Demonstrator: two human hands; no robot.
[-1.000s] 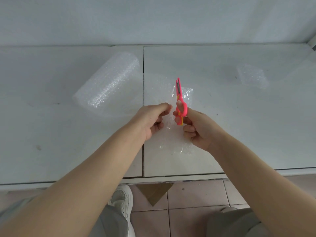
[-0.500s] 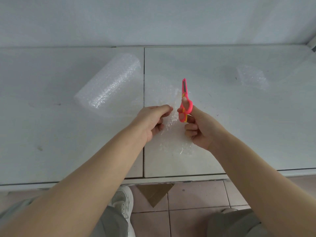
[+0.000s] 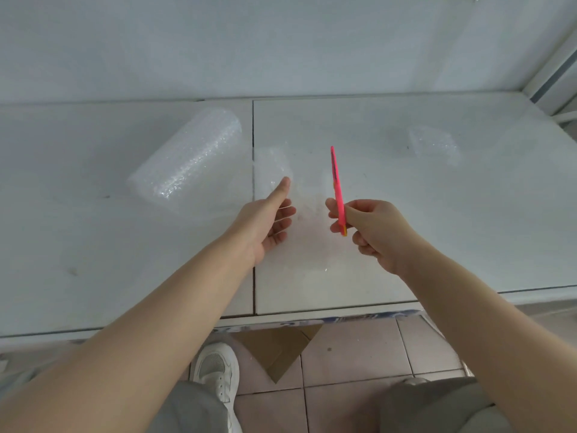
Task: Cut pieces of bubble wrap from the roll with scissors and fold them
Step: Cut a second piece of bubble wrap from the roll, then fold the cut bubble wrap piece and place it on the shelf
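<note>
Soft, even, cool light with faint shadows; wide-angle bending at the edges, slight overall softness.

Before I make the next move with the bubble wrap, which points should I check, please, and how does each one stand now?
1. Grip: ok; the right hand curls round the pink scissors.
2. Blades shut: ok; they look closed, tip pointing away.
3. Clearance: ok; the left hand is open, apart from the blades.
4. Hold on the sheet: not ok; the left hand grips nothing visible.
5. Cut free of the roll: cannot tell; the clear film's edges do not show.
6. The folded piece out of the way: ok; it lies far to the right.
</note>
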